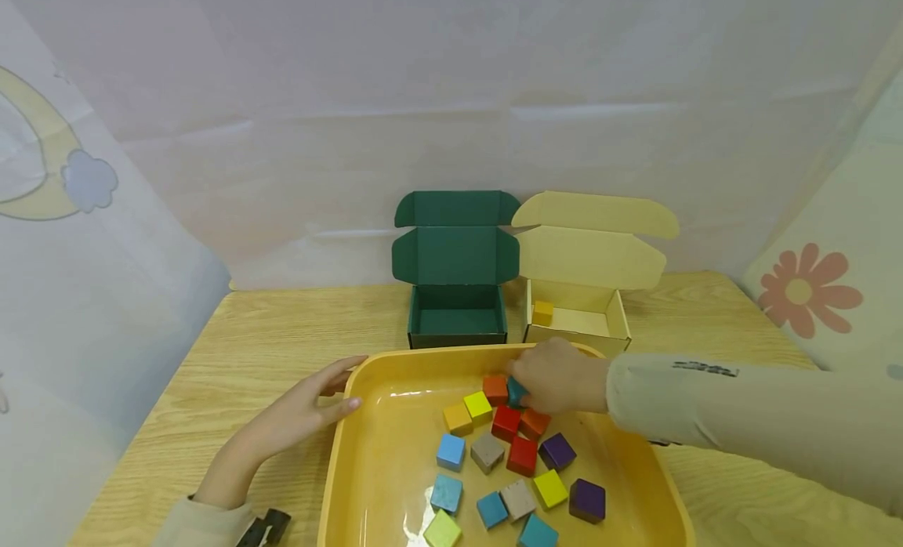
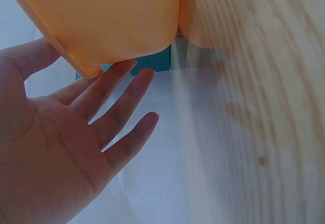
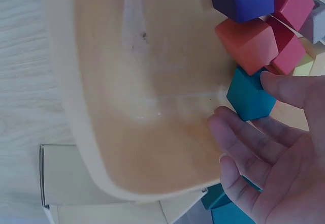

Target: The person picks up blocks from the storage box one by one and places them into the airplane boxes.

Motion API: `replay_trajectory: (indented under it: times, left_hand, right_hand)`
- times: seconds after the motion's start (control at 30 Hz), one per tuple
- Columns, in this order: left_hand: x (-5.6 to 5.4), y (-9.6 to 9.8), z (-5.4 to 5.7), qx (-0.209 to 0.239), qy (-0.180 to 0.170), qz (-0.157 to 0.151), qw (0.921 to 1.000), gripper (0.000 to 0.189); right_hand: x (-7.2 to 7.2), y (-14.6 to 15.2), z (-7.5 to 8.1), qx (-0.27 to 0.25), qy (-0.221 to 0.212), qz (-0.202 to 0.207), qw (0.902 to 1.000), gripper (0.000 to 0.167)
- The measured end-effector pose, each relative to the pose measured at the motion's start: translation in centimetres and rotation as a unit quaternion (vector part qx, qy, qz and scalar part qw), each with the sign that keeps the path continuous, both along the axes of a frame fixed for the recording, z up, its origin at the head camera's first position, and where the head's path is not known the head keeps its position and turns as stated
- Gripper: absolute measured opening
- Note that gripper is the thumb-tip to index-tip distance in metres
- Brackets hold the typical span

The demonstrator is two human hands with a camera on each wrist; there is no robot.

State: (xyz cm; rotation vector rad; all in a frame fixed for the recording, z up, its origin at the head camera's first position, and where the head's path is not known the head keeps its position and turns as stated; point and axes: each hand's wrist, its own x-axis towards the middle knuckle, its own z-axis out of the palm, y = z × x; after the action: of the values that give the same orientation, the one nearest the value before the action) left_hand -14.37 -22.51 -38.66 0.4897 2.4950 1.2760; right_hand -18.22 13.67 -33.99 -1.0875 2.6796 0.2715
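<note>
A yellow-orange tray (image 1: 391, 469) holds several coloured cubes, mostly in its middle and right part. My right hand (image 1: 557, 374) reaches into the tray's far right side and pinches a teal cube (image 3: 249, 94) between thumb and fingers. Beside that cube lie an orange cube (image 3: 249, 43) and red ones (image 1: 506, 423). My left hand (image 1: 299, 418) is at the tray's far left corner, thumb over the rim. In the left wrist view, its spread, nearly straight fingers (image 2: 119, 107) reach along the tray's outer wall.
Behind the tray stand two lidless-looking cartons with raised lids: a dark green box (image 1: 458, 320) and a cream box (image 1: 582, 321) with one yellow-orange cube (image 1: 542, 313) inside. The wooden table (image 1: 282, 335) ends at a pale backdrop (image 1: 451, 100).
</note>
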Motion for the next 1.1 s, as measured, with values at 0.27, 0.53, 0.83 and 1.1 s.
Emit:
replay_trajectory:
  times: [0.27, 0.53, 0.83, 1.1]
  left_hand:
    - [0.0, 0.0, 0.1, -0.003, -0.002, 0.002, 1.0000, 0.061]
    - [-0.1, 0.0, 0.1, -0.016, 0.005, 0.003, 0.9999, 0.061]
    - [-0.1, -0.1, 0.1, -0.014, 0.003, 0.002, 0.9999, 0.062]
    - [-0.2, 0.0, 0.0, -0.014, 0.000, 0.002, 0.9999, 0.062]
  right_hand:
    - [0.5, 0.9, 2.0, -0.029, 0.002, -0.012, 0.9995, 0.019]
    - [-0.9, 2.6, 4.5, -0.035, -0.004, -0.037, 0.9987, 0.024]
    - [-4.4, 5.3, 6.1, -0.027, -0.042, -0.026, 0.9984, 0.037]
    - [-6.6, 7.3, 6.1, -0.033, -0.063, -0.030, 0.9971, 0.039]
